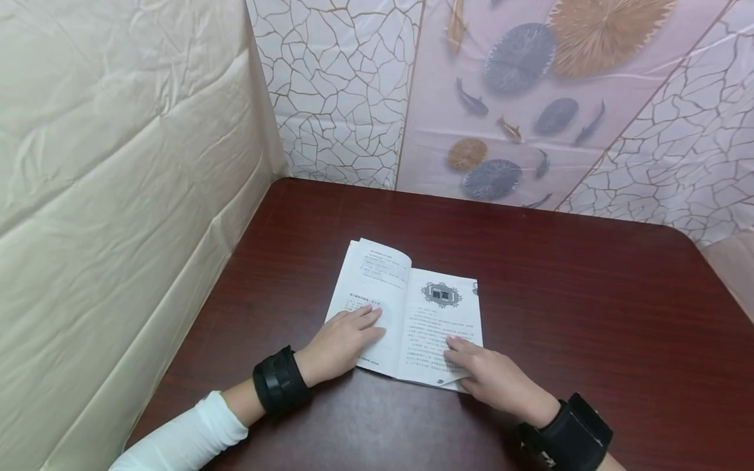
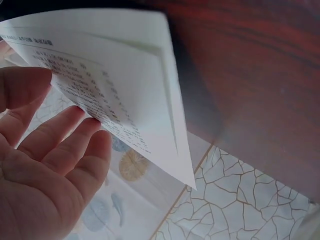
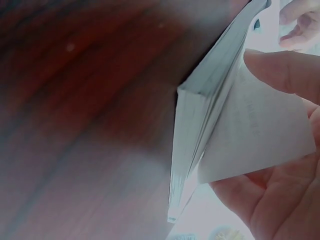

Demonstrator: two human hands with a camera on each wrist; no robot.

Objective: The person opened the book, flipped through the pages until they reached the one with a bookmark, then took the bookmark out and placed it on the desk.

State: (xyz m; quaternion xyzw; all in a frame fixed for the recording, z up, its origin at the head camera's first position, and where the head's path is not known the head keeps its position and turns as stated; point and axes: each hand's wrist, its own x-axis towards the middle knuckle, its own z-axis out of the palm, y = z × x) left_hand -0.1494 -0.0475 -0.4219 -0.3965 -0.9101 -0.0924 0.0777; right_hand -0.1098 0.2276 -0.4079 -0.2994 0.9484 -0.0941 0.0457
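An open book [image 1: 421, 327] with printed text lies on the dark red table, its right page bearing a grey ornamental heading. My left hand [image 1: 338, 343] rests on the lower part of the left page, fingers fairly straight; in the left wrist view those fingers [image 2: 95, 145] touch the printed page [image 2: 125, 75]. At the lower right corner is my right hand [image 1: 501, 379]. In the right wrist view it holds a raised page [image 3: 260, 125] between thumb and fingers, with the corner bent away from the thick page block [image 3: 190, 120]. Part of that hand is hidden behind the page.
The table [image 1: 589, 314] extends around the book to a rounded far edge. A cream cloth [image 1: 129, 163] hangs along the left side. Behind the table hangs a patterned curtain [image 1: 341, 85] with crackle lines, leaves and fish. Black bands [image 1: 281, 381] are worn on both wrists.
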